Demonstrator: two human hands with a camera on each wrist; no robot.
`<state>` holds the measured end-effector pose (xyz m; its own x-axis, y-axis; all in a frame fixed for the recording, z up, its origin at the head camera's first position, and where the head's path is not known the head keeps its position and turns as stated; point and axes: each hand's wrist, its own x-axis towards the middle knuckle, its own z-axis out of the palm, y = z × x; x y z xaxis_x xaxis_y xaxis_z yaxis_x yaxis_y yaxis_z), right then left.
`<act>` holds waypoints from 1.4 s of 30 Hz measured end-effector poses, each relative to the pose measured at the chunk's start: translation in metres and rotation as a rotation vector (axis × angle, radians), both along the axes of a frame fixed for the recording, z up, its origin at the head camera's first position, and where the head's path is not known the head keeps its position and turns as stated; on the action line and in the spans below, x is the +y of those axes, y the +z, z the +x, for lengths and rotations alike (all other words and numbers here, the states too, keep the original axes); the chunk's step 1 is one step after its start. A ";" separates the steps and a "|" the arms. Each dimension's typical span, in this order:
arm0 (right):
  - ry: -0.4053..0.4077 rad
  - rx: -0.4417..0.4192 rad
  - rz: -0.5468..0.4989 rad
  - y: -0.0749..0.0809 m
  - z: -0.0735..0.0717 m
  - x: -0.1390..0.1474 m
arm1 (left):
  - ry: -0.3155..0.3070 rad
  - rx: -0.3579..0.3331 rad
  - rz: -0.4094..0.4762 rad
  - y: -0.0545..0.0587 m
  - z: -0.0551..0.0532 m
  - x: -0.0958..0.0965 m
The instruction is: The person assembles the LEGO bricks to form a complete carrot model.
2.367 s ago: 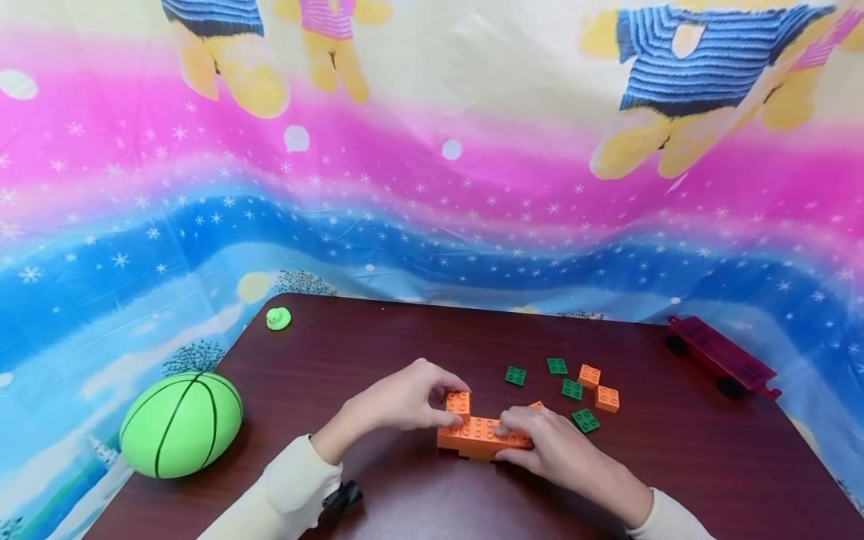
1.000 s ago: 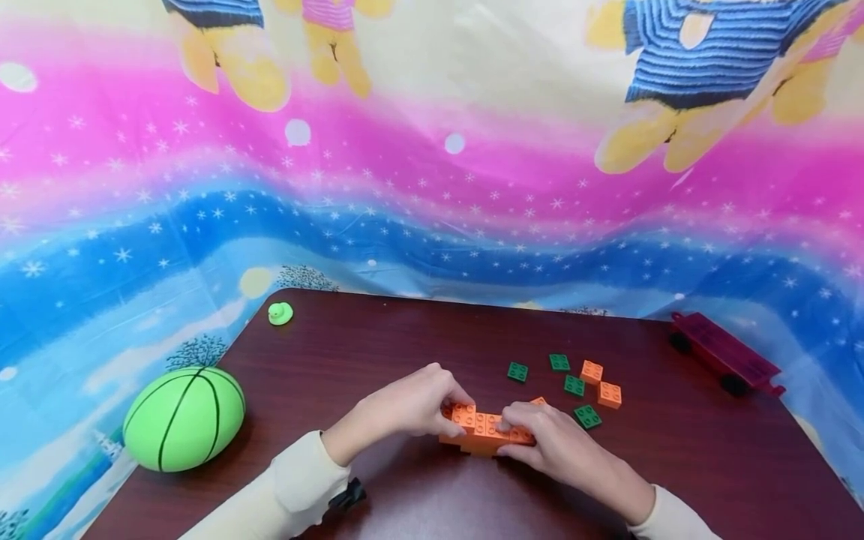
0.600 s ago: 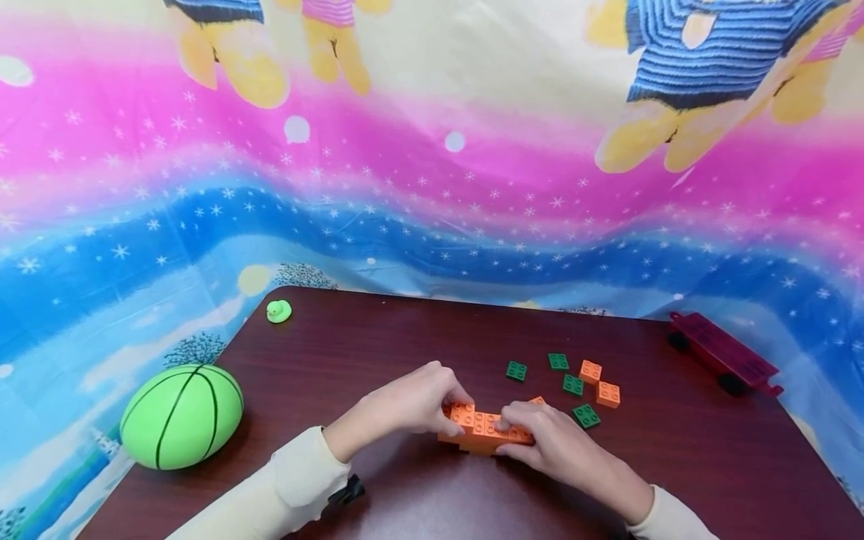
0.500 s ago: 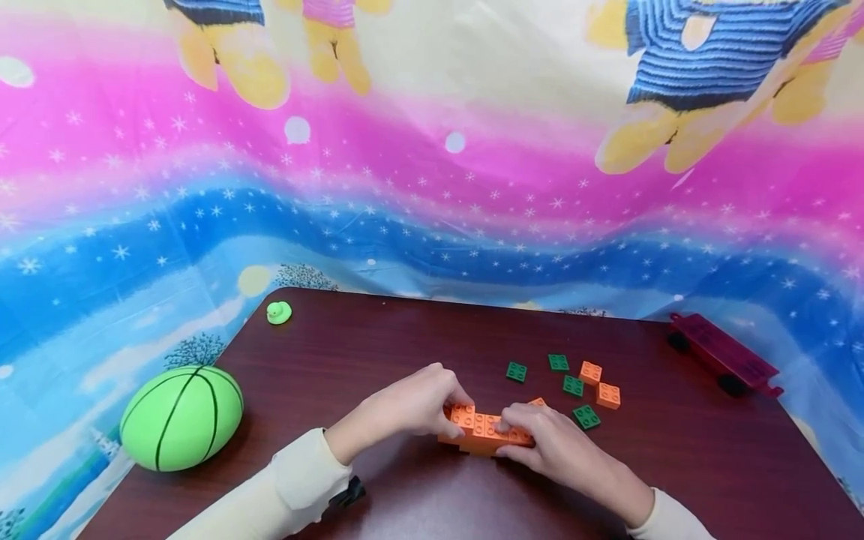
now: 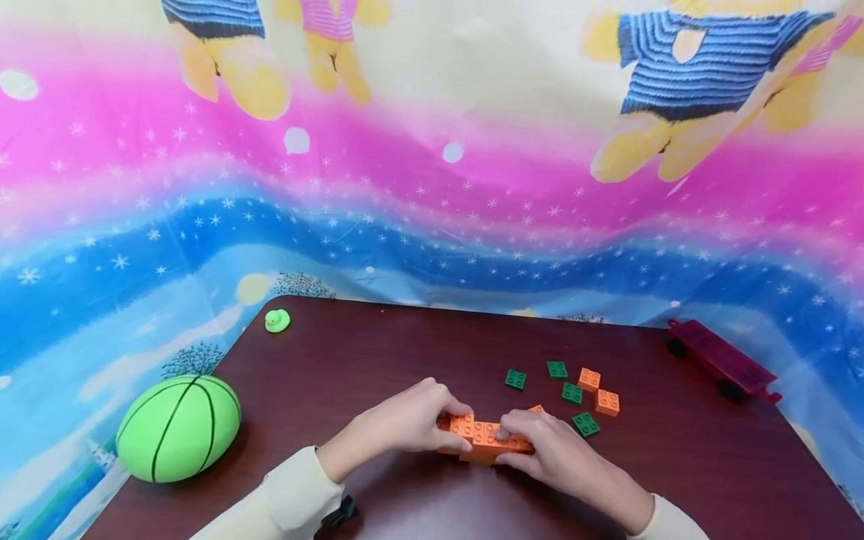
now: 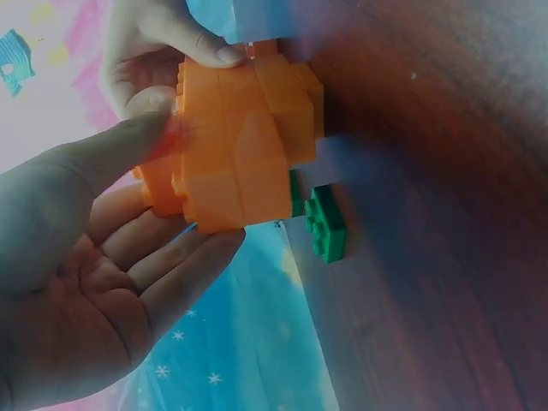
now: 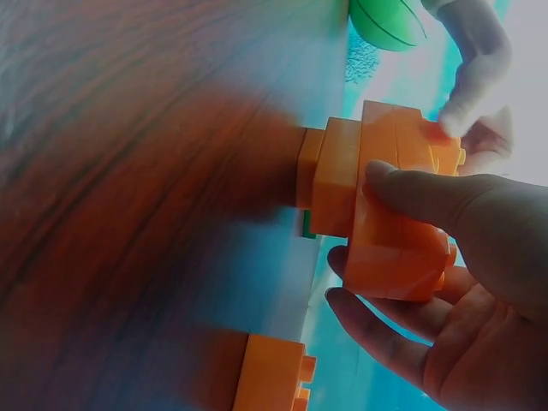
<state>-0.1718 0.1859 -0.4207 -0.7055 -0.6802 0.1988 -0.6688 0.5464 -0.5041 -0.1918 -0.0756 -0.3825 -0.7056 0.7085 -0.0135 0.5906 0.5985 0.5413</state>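
In the head view, a stepped block of joined orange toy bricks (image 5: 487, 450) stands on the table. My left hand (image 5: 408, 420) pinches a small orange brick (image 5: 462, 425) between thumb and fingers on top of the block's left end. My right hand (image 5: 570, 457) grips the block's right end, its thumb on the near side. The left wrist view has the left thumb over the studs and the fingers along the far side of the block (image 6: 231, 145). In the right wrist view, the block (image 7: 338, 171) narrows in steps toward the table.
Several green bricks (image 5: 516, 379) and two orange bricks (image 5: 607, 402) lie beyond the right hand. Another orange brick (image 5: 536, 409) is mostly hidden behind that hand. A green ball (image 5: 178, 429), a green toy duck (image 5: 277, 321) and a red toy skateboard (image 5: 725, 360) sit toward the table's sides.
Earlier, the small orange brick stood higher at the block's left end in the left hand; it now sits lower on the block. The right hand keeps its grip. The head view has shifted slightly.
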 end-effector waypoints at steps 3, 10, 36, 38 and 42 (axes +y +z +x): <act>0.009 -0.010 -0.005 -0.002 0.001 -0.001 | 0.010 -0.042 0.028 -0.004 0.003 -0.002; -0.011 0.034 -0.016 0.002 -0.001 0.000 | 0.035 -0.046 0.070 -0.001 0.002 0.004; -0.005 0.065 -0.002 -0.007 0.001 0.003 | -0.037 0.069 0.007 -0.010 0.005 0.008; 0.002 0.080 -0.001 -0.006 0.000 0.004 | -0.045 0.059 0.007 -0.008 0.004 0.007; 0.038 0.156 0.033 -0.001 -0.003 0.008 | -0.053 0.067 -0.012 -0.004 0.003 0.008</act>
